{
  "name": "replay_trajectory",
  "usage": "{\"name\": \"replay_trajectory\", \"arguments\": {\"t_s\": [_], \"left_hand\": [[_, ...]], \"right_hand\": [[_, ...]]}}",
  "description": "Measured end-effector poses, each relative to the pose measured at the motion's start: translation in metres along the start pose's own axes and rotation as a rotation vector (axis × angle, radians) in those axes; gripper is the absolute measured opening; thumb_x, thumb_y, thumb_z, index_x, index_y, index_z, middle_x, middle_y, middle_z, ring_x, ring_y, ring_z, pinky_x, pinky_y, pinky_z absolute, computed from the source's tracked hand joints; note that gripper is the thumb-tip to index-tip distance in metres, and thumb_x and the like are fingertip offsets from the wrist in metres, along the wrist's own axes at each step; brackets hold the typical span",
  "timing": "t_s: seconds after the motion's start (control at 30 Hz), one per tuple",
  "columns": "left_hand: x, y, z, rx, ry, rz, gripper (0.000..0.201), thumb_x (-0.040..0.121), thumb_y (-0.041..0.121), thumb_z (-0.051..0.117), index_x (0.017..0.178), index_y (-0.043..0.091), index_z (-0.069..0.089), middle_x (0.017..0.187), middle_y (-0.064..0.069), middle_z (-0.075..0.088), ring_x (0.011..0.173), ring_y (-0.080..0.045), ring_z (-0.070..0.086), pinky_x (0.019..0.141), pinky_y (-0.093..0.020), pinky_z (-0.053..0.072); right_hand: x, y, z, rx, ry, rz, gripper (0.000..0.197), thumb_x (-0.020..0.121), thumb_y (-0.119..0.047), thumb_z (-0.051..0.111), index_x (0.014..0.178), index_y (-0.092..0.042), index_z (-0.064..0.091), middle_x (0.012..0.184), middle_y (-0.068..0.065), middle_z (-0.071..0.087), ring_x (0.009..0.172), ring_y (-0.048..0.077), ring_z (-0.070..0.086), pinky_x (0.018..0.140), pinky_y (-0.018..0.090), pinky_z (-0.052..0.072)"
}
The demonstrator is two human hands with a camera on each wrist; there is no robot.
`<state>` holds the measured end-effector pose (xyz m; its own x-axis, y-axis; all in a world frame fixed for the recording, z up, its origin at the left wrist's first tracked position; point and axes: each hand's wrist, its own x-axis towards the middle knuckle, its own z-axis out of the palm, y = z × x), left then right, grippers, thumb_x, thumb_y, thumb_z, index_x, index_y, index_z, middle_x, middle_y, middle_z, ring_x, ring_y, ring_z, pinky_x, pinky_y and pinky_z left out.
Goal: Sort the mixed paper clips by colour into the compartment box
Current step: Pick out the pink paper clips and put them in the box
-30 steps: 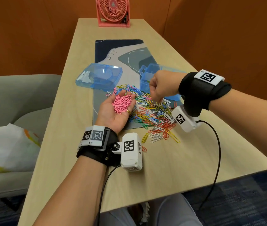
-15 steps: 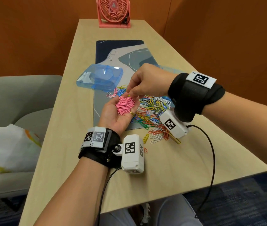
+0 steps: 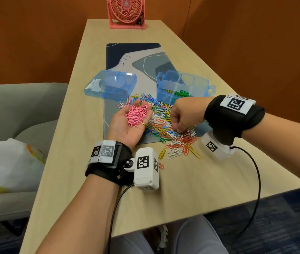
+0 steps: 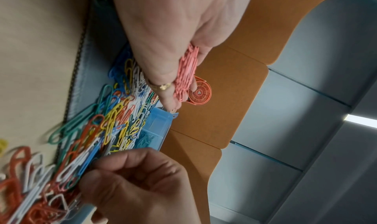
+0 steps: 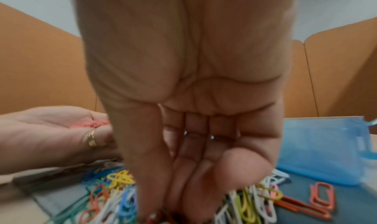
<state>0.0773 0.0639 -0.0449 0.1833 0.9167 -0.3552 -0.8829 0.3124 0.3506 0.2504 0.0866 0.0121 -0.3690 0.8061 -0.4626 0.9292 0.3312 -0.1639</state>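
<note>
My left hand (image 3: 122,126) lies palm up over the left side of the mixed paper clip pile (image 3: 163,130), with a heap of pink clips (image 3: 136,115) resting in the palm. In the left wrist view the pink clips (image 4: 186,72) sit along the fingers. My right hand (image 3: 184,116) reaches down into the pile, its fingertips (image 5: 155,211) pinched together on a clip whose colour is hidden. Behind the pile stands the blue compartment box (image 3: 201,87), with green clips (image 3: 181,92) in one cell and a few yellow ones (image 3: 168,91) in the cell beside it.
The box's blue lid (image 3: 110,85) lies to the left on the desk mat (image 3: 136,57). Loose orange, white and yellow clips (image 3: 178,150) spill onto the bare table nearer me. A pink fan (image 3: 126,12) stands at the far end. A white bag (image 3: 8,162) rests on the sofa.
My right hand went to the left palm, left a clip there, then swung back right and down into the pile. The left hand stayed in place, palm up.
</note>
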Motion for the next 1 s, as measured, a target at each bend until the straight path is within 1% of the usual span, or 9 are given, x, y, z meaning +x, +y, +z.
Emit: {"name": "replay_trajectory", "arguments": {"t_s": [0.13,0.23,0.37,0.43,0.53,0.6,0.77,0.87,1.0], "left_hand": [[-0.001,-0.001,0.0,-0.002,0.01,-0.001,0.033,0.101,0.019,0.033,0.089,0.001,0.058,0.098,-0.019,0.06,0.094,-0.032,0.057,0.099,-0.041,0.041],[-0.002,-0.001,0.001,0.003,0.009,0.001,0.034,0.102,0.02,0.032,0.09,0.002,0.058,0.098,-0.019,0.06,0.093,-0.032,0.058,0.099,-0.041,0.04],[-0.002,-0.002,0.001,0.002,0.004,-0.003,0.034,0.102,0.021,0.032,0.09,0.002,0.058,0.097,-0.019,0.06,0.093,-0.032,0.057,0.098,-0.041,0.041],[-0.002,-0.003,0.001,-0.01,0.001,-0.007,0.035,0.102,0.022,0.033,0.091,0.001,0.058,0.097,-0.019,0.06,0.094,-0.033,0.058,0.097,-0.042,0.042],[-0.002,-0.002,0.001,-0.007,0.005,-0.006,0.034,0.101,0.021,0.033,0.091,0.001,0.059,0.096,-0.02,0.06,0.093,-0.033,0.059,0.094,-0.043,0.043],[-0.002,-0.002,0.001,0.0,0.006,-0.006,0.034,0.102,0.021,0.033,0.09,0.001,0.058,0.096,-0.02,0.061,0.092,-0.033,0.059,0.092,-0.043,0.044],[-0.001,-0.002,0.001,0.019,0.006,0.0,0.033,0.102,0.02,0.033,0.091,0.002,0.058,0.094,-0.019,0.061,0.092,-0.032,0.059,0.092,-0.041,0.044],[0.0,-0.002,0.001,0.021,-0.001,0.0,0.032,0.102,0.02,0.034,0.091,0.003,0.058,0.096,-0.019,0.061,0.092,-0.032,0.059,0.088,-0.041,0.047],[0.001,-0.002,0.0,0.019,0.0,0.001,0.032,0.101,0.021,0.033,0.091,0.004,0.058,0.093,-0.018,0.062,0.089,-0.032,0.061,0.07,-0.04,0.056]], "right_hand": [[-0.002,-0.001,-0.001,0.035,-0.068,-0.052,0.01,0.081,-0.018,0.073,0.082,-0.027,0.07,0.076,-0.009,0.068,0.076,0.013,0.066,0.078,0.03,0.053],[0.0,-0.002,0.0,0.061,-0.036,-0.1,0.018,0.085,-0.018,0.069,0.09,-0.035,0.071,0.07,-0.011,0.064,0.069,0.008,0.06,0.076,0.028,0.05],[-0.002,-0.003,-0.002,0.038,-0.008,-0.054,0.006,0.081,-0.02,0.074,0.082,-0.024,0.07,0.082,-0.006,0.071,0.078,0.012,0.065,0.078,0.027,0.052],[-0.003,-0.005,0.0,0.004,-0.021,-0.027,0.011,0.076,-0.026,0.078,0.073,-0.023,0.068,0.078,-0.004,0.071,0.075,0.014,0.065,0.073,0.027,0.052],[-0.002,-0.007,0.004,-0.031,-0.022,-0.004,0.022,0.075,-0.026,0.079,0.063,-0.023,0.061,0.065,-0.006,0.062,0.063,0.01,0.055,0.059,0.022,0.043],[0.0,-0.008,0.005,-0.039,-0.022,-0.002,0.024,0.076,-0.023,0.077,0.061,-0.023,0.059,0.062,-0.005,0.06,0.059,0.009,0.054,0.056,0.02,0.04],[0.001,-0.01,-0.005,0.004,-0.009,0.017,0.018,0.083,-0.013,0.065,0.066,-0.018,0.059,0.065,-0.004,0.067,0.062,0.008,0.064,0.057,0.016,0.044],[0.002,-0.011,-0.01,0.013,0.034,0.013,0.014,0.083,-0.01,0.06,0.07,-0.016,0.06,0.062,-0.005,0.066,0.056,0.004,0.059,0.052,0.013,0.041],[0.005,-0.011,-0.015,-0.028,0.057,-0.004,0.01,0.081,-0.01,0.059,0.078,-0.011,0.068,0.067,-0.001,0.069,0.058,0.009,0.056,0.059,0.02,0.047]]}}
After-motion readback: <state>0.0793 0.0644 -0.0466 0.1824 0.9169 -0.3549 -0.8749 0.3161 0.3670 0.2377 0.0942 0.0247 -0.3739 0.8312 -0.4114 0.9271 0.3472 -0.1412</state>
